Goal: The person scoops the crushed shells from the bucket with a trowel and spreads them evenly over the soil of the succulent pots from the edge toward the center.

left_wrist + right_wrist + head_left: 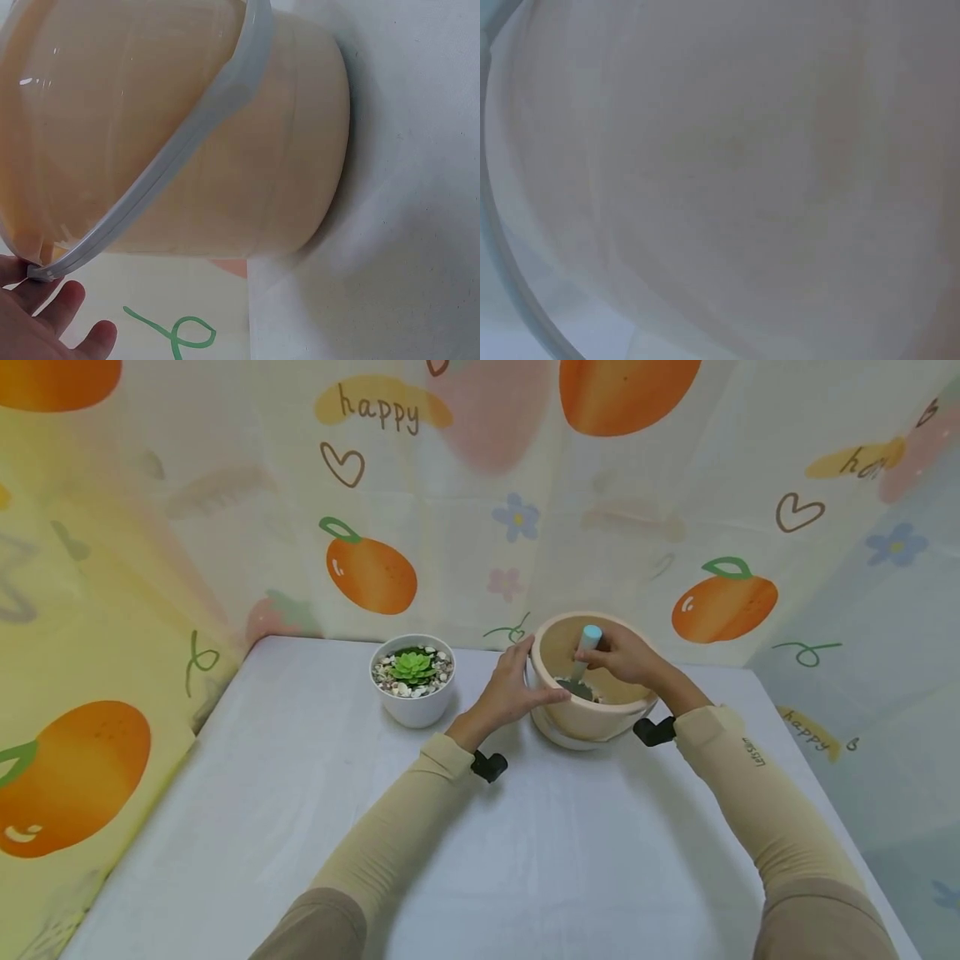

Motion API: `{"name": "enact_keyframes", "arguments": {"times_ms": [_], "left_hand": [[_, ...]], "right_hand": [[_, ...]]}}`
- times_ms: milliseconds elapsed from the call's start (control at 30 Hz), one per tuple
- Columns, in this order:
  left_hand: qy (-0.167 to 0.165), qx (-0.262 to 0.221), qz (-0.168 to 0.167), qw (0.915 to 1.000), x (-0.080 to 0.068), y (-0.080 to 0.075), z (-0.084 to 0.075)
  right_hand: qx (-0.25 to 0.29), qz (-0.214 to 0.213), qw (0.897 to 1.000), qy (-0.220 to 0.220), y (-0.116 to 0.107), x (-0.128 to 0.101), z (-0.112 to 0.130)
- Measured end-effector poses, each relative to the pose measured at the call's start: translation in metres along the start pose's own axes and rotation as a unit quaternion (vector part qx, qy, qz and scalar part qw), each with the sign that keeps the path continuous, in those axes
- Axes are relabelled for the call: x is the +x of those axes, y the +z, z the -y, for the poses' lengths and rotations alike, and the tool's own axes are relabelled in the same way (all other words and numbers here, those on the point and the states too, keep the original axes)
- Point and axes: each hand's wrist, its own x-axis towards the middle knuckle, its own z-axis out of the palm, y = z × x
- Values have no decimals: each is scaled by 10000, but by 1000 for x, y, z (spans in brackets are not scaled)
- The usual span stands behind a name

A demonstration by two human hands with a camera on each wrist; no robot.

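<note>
A peach-coloured bucket [592, 722] stands upright at the back right of the table, its grey handle [169, 161] hanging down the side. My left hand [513, 685] holds it at the left, thumb along the front rim and fingers on the outer side. In the left wrist view, the fingertips [64, 300] are by the handle's end. My right hand [622, 656] reaches over the right rim and grips a small shovel [591, 637] by its light blue handle. The shovel points down into the bucket, where its dark end meets some small pale bits.
A white pot [416, 708] with a green succulent [412, 668] among pebbles stands left of the bucket. White cloth covers the table [525, 860]. A printed curtain [450, 543] hangs right behind the table's back edge.
</note>
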Motion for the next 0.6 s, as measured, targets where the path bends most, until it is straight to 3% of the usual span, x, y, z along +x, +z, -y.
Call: {"name": "enact_keyframes", "arguments": {"times_ms": [133,467,600], "left_hand": [[-29,89,-59,9999,-1,-2,-1],[-27,-2,-47,10000,-2,1,0],[-6,28,-45,10000,-1,0,0]], "right_hand": [[-53,8,9999,101,-1,1,-1],[-338,-171,9958,828,-4,-1,-9],[12,-224,9952,953,-2,1,-9]]}}
